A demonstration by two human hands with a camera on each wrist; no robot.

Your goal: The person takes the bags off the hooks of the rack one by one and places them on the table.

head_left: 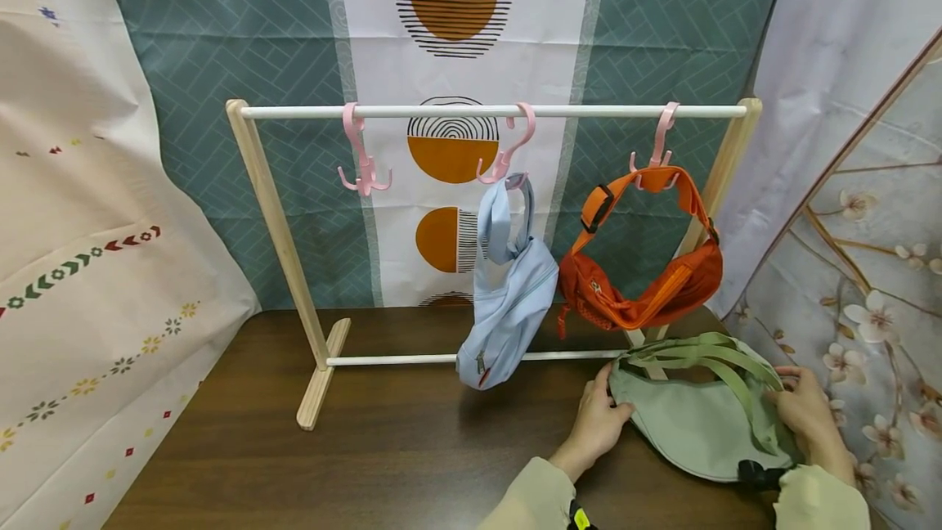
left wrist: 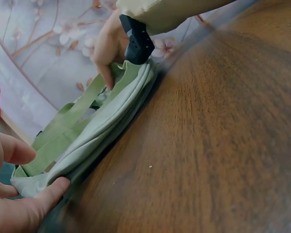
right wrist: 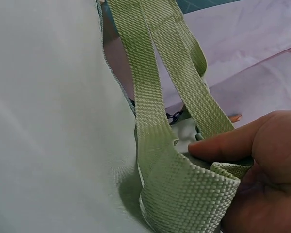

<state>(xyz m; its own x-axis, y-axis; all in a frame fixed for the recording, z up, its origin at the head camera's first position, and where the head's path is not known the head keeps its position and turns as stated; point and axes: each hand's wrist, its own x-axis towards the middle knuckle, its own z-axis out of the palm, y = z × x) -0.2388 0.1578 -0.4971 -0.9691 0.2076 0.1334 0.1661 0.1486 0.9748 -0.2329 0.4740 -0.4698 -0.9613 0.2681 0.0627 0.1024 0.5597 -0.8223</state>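
Note:
A pale green sling bag (head_left: 692,419) with green webbing straps (head_left: 724,357) lies on the table at the right. My left hand (head_left: 594,415) pinches its left end; in the left wrist view the thumb (left wrist: 53,191) presses the near edge while a finger stretches over the strap side. At the other end, my right hand (head_left: 805,411) grips the bag. Seen from the right wrist, the right hand (right wrist: 266,170) has its thumb and fingers around the folded webbing (right wrist: 194,194) there. A black buckle (head_left: 758,474) sits at the bag's lower right.
Behind stands a wooden rack with a white rail (head_left: 441,112). A bare pink hook (head_left: 361,154) hangs at left, a middle hook (head_left: 518,141) carries a light blue bag (head_left: 508,309), and a right hook (head_left: 662,137) carries an orange bag (head_left: 640,293). A floral curtain (head_left: 876,325) borders the right side.

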